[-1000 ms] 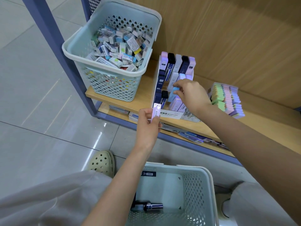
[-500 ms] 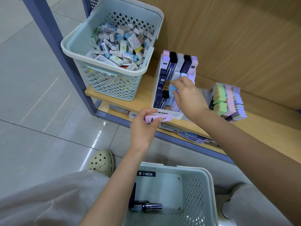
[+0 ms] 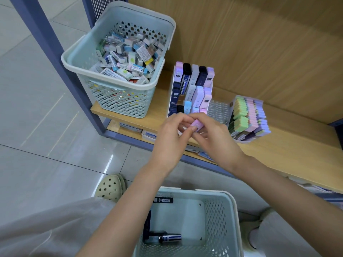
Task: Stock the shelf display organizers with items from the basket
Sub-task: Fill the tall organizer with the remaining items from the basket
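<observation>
Pinching a pink case (image 3: 197, 124) with both hands, right at the front of the organizer (image 3: 172, 93)! Curling the left hand (image 3: 171, 140) round its left end, thumb and forefinger tight on it; closing the right hand (image 3: 217, 140) on the other end, fingers (image 3: 201, 135) bent under and beside it. Hardly any gap between the two sets of fingertips, only the case. Holding it above the shelf (image 3: 287, 145) edge; hard to tell whether touching the front row.

Just beyond the fingers: rows of upright cases in pink, black, grey, navy, lilac and blue, packed in steps inside the organizer. Just right of the fingers, a clear tray (image 3: 218, 108), and past that a block of green, pink and purple erasers (image 3: 248, 117). Far up and left of the fingers, an eraser basket (image 3: 141, 12) heaped with small boxed erasers, standing on the same shelf. Well below the fingers, down by the forearms, the basket (image 3: 217, 216) on the floor, with a few dark cases (image 3: 169, 238) lying on its bottom. Left of that, a pale clog (image 3: 111, 188) on the tiles
</observation>
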### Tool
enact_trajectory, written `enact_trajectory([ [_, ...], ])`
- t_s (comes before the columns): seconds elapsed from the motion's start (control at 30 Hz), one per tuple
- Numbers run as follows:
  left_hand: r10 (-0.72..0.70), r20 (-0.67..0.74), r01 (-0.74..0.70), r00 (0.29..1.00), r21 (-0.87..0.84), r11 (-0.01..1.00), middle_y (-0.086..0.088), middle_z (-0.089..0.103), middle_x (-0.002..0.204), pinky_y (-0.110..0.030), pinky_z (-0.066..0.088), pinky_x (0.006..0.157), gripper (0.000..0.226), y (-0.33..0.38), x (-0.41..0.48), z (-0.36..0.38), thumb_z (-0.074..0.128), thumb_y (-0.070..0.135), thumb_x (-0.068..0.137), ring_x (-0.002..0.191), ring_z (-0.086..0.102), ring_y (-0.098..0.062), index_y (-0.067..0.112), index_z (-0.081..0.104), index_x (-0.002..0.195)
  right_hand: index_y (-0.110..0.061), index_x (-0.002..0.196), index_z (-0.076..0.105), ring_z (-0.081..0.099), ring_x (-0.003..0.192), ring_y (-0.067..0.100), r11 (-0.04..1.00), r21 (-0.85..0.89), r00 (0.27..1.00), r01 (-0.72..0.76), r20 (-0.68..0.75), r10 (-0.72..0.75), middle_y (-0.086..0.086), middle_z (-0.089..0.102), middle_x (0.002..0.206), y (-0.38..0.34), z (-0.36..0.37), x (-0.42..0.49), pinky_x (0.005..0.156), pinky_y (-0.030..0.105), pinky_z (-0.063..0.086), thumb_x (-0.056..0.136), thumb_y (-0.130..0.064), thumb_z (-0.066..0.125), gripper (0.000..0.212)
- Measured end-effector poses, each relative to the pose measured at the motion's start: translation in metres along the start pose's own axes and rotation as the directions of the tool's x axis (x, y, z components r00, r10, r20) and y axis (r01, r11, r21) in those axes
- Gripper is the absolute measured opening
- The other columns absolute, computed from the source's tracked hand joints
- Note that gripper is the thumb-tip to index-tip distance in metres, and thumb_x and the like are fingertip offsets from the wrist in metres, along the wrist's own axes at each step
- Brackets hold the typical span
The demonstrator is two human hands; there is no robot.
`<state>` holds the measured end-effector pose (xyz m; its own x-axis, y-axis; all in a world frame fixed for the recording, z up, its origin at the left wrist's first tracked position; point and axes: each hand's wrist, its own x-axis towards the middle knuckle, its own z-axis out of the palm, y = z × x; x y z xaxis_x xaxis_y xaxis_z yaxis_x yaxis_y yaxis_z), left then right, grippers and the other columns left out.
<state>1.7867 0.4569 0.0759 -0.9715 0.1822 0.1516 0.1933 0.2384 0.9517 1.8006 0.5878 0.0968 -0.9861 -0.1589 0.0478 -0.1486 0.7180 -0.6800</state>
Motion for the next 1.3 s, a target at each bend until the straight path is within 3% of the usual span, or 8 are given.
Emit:
enact_trajectory([
  [0.23,0.060,-0.037,-0.049,0.997,0.262,0.964,0.003,0.050,0.123,-0.014,0.034,0.094,0.032,-0.021,0.052,-0.012,0.049,0.015,0.096,0.111,0.045,-0.004,0.013,0.049,0.128,-0.019,0.105,0.041,0.056,0.065,0.020,0.990,-0.085,0.984,-0.112,-0.150,0.098,0.003,0.057,0.076,0.019,-0.027,0.024,0.060,0.041,0.044,0.100,-0.022,0.039,0.006],
  [0.37,0.048,-0.018,-0.040,0.999,0.327,0.944,-0.003,0.039,0.145,-0.014,0.021,0.103,0.042,-0.032,0.086,-0.014,0.043,0.013,0.098,0.133,0.036,-0.014,0.013,0.039,0.140,-0.015,0.095,0.053,0.057,0.079,0.013,0.993,-0.110,0.984,-0.033,-0.179,0.013,-0.001,0.060,0.089,0.023,-0.028,0.046,0.069,0.022,0.047,0.097,-0.018,0.048,0.005],
  [0.43,0.056,0.037,-0.065,0.998,0.373,0.925,-0.003,0.038,0.145,-0.011,0.019,0.099,0.038,-0.038,0.095,-0.013,0.041,0.013,0.099,0.132,0.037,-0.016,0.012,0.043,0.137,-0.014,0.093,0.059,0.057,0.084,0.012,0.989,-0.144,0.986,-0.015,-0.165,-0.009,0.000,0.061,0.094,0.024,-0.023,0.056,0.072,0.014,0.045,0.096,-0.017,0.051,0.009],
  [0.67,0.140,0.066,-0.155,0.988,0.399,0.904,-0.003,0.044,0.138,-0.033,0.041,0.100,0.030,-0.054,0.100,-0.016,0.041,0.007,0.097,0.122,0.047,-0.018,0.009,0.054,0.124,-0.009,0.100,0.060,0.057,0.079,0.016,0.975,-0.222,0.988,0.026,-0.144,-0.059,0.004,0.062,0.092,0.022,-0.012,0.077,0.076,0.033,0.050,0.096,-0.018,0.051,0.013],
  [0.8,0.176,0.048,-0.181,0.983,0.390,0.903,-0.003,0.043,0.139,-0.030,0.041,0.098,0.030,-0.059,0.100,-0.012,0.042,0.006,0.096,0.121,0.047,-0.018,0.009,0.053,0.124,-0.006,0.099,0.059,0.059,0.079,0.022,0.955,-0.296,0.986,0.022,-0.151,-0.069,0.007,0.063,0.090,0.024,-0.015,0.083,0.075,0.043,0.051,0.098,-0.018,0.047,0.017],
  [1.03,0.182,0.039,-0.184,0.982,0.368,0.912,-0.003,0.041,0.140,-0.029,0.043,0.094,0.030,-0.063,0.100,-0.010,0.041,0.005,0.096,0.118,0.049,-0.017,0.009,0.052,0.124,-0.007,0.097,0.061,0.060,0.078,0.019,0.947,-0.321,0.999,0.020,-0.035,-0.033,0.004,0.063,0.089,0.030,-0.013,0.083,0.075,0.035,0.050,0.095,-0.014,0.053,0.011],
  [1.17,0.184,0.040,-0.186,0.982,0.352,0.917,-0.002,0.040,0.141,-0.031,0.044,0.094,0.031,-0.063,0.099,-0.011,0.041,0.004,0.096,0.115,0.050,-0.016,0.008,0.052,0.124,-0.007,0.102,0.066,0.057,0.090,0.022,0.885,-0.464,0.999,0.031,0.044,-0.012,0.006,0.060,0.108,0.038,-0.003,0.084,0.078,0.038,0.048,0.093,-0.014,0.057,0.015],
  [1.3,0.182,0.047,-0.187,0.982,0.344,0.920,-0.001,0.039,0.143,-0.031,0.045,0.094,0.032,-0.065,0.099,-0.010,0.041,0.004,0.096,0.117,0.050,-0.016,0.009,0.051,0.126,-0.007,0.114,0.061,0.061,0.092,0.028,0.878,-0.478,0.999,0.022,-0.017,-0.035,0.010,0.063,0.110,0.039,0.005,0.081,0.076,0.041,0.050,0.094,-0.014,0.055,0.022],
])
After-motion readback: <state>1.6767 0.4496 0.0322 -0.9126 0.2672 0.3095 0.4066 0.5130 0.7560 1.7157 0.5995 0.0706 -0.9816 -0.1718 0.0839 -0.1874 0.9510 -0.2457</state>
